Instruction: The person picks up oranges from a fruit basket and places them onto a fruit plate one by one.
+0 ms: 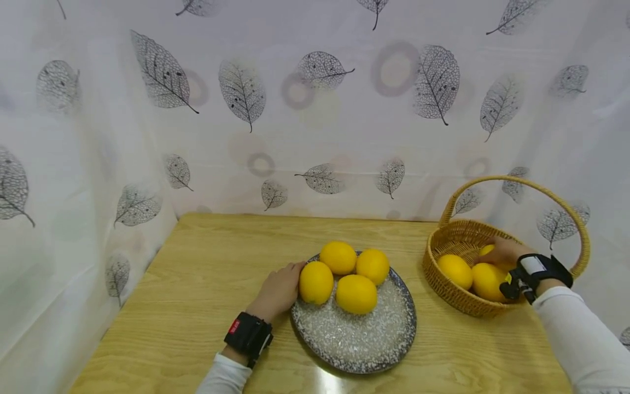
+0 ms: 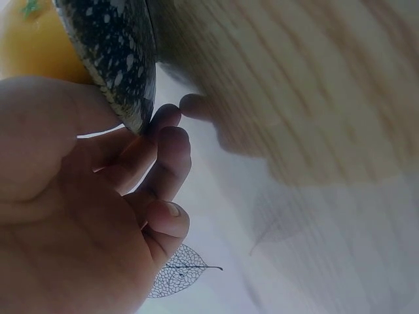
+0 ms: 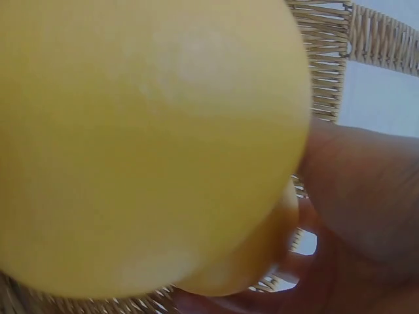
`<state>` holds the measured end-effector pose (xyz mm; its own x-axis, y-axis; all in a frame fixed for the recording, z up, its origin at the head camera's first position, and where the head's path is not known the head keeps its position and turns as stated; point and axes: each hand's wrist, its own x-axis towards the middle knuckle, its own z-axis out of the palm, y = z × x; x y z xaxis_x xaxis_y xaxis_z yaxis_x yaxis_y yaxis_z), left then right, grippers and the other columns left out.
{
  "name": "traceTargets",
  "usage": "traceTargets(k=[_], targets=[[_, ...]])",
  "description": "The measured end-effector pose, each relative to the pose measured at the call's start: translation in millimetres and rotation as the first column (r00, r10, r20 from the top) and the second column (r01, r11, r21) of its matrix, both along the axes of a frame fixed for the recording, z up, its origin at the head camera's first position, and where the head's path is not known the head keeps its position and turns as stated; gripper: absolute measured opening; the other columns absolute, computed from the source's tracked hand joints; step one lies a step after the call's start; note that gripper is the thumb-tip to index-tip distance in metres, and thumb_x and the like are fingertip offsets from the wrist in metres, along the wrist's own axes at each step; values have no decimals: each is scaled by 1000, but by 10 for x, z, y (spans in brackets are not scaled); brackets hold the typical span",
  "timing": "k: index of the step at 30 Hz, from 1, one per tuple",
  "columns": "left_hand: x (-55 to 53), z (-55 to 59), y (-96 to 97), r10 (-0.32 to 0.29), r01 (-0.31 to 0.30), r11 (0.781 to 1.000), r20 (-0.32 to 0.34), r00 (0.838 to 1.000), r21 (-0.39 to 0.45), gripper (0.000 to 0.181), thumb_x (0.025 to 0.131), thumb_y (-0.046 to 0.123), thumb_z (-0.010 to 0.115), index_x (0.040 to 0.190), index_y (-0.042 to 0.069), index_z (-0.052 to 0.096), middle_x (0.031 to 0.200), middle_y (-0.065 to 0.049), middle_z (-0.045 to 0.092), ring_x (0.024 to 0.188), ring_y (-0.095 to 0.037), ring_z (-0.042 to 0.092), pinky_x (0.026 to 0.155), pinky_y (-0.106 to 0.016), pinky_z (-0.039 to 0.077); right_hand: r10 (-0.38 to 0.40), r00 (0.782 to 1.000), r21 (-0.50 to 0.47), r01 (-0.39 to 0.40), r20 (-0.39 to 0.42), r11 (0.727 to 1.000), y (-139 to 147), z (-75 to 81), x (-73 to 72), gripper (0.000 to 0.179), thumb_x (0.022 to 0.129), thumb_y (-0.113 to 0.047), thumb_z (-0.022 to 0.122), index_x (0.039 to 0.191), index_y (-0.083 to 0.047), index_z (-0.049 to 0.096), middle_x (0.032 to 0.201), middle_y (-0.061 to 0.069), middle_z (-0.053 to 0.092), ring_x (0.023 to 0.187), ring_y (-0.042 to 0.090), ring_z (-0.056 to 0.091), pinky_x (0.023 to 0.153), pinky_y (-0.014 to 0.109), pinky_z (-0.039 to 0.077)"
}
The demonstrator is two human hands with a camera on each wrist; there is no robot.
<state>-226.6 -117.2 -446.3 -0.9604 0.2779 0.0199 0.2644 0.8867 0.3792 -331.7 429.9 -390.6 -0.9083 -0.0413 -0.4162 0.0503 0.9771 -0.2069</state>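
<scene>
My left hand (image 1: 278, 291) grips the left rim of a speckled grey plate (image 1: 364, 347). In the left wrist view the thumb lies over the rim and curled fingers (image 2: 173, 150) are beneath it. Several yellow oranges (image 1: 356, 294) sit on the plate's far half, one close to that thumb. Inside the wicker basket (image 1: 443, 287), my right hand (image 1: 507, 250) holds an orange (image 1: 486, 250) at the back right. The right wrist view shows fingers curled round this orange (image 3: 245, 261), partly hidden by a nearer orange (image 3: 150, 144).
Two more oranges (image 1: 455, 271) lie at the basket's front. Its tall arched handle (image 1: 512, 178) rises over the right forearm. The wooden table (image 1: 197, 284) ends at a leaf-patterned curtain (image 1: 315, 131) behind and at the left.
</scene>
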Motion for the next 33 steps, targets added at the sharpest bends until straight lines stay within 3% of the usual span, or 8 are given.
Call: traceTargets(k=[6,10,18,33], targets=[[2,-9,-11,-6,6,1000,-13,1000,-4,45,98,10,48,143,3,47,136,-20,60,123,-34,55,102,-59,46,-44,999,-51,43,-19,998,-22,10,59,115,76,-61,67,139,25,22,133,54,32,115,65,36,97,72,37],[7,-6,-17,-6,6,1000,-10,1000,1,45,98,10,48,142,3,47,136,-20,60,123,-34,55,102,-59,46,-64,997,-48,62,-40,997,-64,27,111,114,76,-60,68,139,24,24,132,54,33,113,64,39,94,71,40],[-3,10,-23,-13,13,1000,-5,1000,6,45,98,10,48,143,3,47,136,-20,60,123,-34,55,101,-59,46,-55,993,-32,52,-105,998,-119,60,189,108,78,-56,67,138,23,26,127,55,37,105,59,47,85,63,48],[-13,33,-68,-53,53,998,-6,999,23,45,98,11,48,142,0,46,136,-21,59,123,-35,55,101,-58,48,-45,989,-18,43,-139,999,-175,116,222,104,79,-55,67,139,22,29,131,52,35,111,63,41,89,70,43]])
